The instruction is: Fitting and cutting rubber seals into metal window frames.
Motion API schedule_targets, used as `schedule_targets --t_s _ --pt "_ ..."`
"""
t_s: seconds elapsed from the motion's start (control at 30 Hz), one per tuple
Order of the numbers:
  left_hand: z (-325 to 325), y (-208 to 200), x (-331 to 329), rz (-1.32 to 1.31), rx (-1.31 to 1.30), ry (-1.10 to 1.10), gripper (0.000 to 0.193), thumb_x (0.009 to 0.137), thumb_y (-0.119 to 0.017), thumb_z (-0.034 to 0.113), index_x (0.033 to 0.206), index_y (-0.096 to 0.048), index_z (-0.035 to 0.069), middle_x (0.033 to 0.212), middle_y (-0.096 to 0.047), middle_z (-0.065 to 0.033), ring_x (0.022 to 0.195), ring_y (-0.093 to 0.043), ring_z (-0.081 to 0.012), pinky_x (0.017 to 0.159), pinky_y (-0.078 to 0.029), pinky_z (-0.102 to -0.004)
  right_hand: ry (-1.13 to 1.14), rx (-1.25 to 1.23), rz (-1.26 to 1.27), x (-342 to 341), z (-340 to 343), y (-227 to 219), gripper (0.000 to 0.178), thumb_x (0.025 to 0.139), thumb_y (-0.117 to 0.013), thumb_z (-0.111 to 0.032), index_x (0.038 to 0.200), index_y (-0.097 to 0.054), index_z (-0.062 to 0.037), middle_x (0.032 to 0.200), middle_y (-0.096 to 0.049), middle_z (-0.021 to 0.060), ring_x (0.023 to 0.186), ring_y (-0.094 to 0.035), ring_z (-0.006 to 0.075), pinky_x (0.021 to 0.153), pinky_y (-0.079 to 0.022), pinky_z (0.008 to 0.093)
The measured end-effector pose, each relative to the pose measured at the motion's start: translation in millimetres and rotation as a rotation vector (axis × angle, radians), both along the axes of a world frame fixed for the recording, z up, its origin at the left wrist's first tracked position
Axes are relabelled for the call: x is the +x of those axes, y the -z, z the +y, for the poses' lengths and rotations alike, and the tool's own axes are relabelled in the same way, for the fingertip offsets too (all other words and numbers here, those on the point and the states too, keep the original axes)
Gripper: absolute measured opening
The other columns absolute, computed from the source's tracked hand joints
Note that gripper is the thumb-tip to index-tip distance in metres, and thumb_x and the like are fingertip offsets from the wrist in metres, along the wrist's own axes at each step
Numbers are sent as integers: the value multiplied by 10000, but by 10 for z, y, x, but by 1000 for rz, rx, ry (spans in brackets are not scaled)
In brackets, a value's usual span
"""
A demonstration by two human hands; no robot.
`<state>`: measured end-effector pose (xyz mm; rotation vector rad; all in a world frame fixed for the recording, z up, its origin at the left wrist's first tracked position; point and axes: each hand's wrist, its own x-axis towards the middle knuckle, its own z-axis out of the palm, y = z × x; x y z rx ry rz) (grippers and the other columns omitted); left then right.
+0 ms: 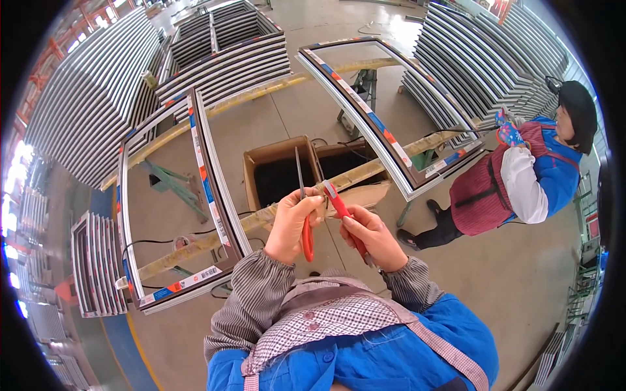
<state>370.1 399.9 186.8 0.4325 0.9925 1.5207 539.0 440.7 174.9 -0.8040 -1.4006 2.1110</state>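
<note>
In front of my chest my left hand (290, 225) is closed round a pair of red-handled scissors (308, 240). Their long dark blade points away from me, up over the cardboard box. My right hand (375, 238) grips a red utility knife (340, 204), its grey-marked end tilted up toward my left fingertips. A thin dark strip (321, 171) shows just beyond my fingers; I cannot tell whether I hold it. Just past both hands, an open cardboard box (261, 156) with dark material inside stands below a yellowish wrapped rail (352, 174).
A window frame (225, 225) lies across the rails on my left, and another frame (362, 117) at the far right. Green trestles (179, 189) stand beneath. A co-worker (489, 189) stands at the right. Tall stacks of frames (98, 98) rise behind; cables hang around the left frame.
</note>
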Motion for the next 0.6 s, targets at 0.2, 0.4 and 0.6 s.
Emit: schedule_targets --t_s 0.2,0.4,0.6 --pt "-54 -146 -97 -43 10 15 41 780 -543 50 817 -532 63 674 -497 20 487 -408 -33 444 -357 -170 -36 -35 26 71 47 -22 236 902 -431 -202 1069 -477 -42 743 -491 1 638 -454 52 548 -374 171" --pt "-57 -27 -110 108 15 -61 37 808 -549 80 828 -553 49 648 -476 40 488 -398 -16 449 -355 -163 -41 -194 107 95 7 -80 235 903 -430 -225 1048 -488 -49 726 -480 -15 633 -443 41 553 -365 168" --pt "-64 30 -71 51 23 -53 97 816 -538 73 891 -560 16 657 -477 33 505 -395 -20 470 -358 -165 -13 -210 109 143 20 -66 235 902 -433 -237 1046 -485 -59 743 -482 -10 647 -449 44 557 -367 168"
